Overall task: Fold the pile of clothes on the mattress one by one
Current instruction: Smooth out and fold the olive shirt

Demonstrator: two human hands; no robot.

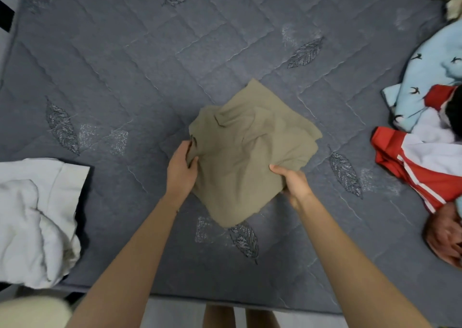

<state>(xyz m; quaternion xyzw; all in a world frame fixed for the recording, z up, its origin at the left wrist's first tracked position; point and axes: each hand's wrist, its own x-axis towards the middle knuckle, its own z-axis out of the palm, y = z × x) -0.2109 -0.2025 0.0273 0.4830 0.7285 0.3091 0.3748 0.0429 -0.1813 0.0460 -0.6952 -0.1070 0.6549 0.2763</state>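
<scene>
- Pile of clothes [425,132] at the right edge is cut off by the frame. A pale blue bird-print piece [425,77] and a red-and-white piece [430,177] show, and the full count cannot be told.
- White heap [32,215] at the left edge is also cut off.
- Right hand [295,184] has its thumb on top of the cloth. The fingers are hidden beneath.
- Counted: two hands, one khaki garment [252,152]. What kind of garment it is cannot be made out.
- The khaki garment sits mid-mattress [150,65], partly folded and rumpled, between the hands.
- Left hand [181,171] grips its left edge with curled fingers. The right hand pinches its near-right edge.
</scene>
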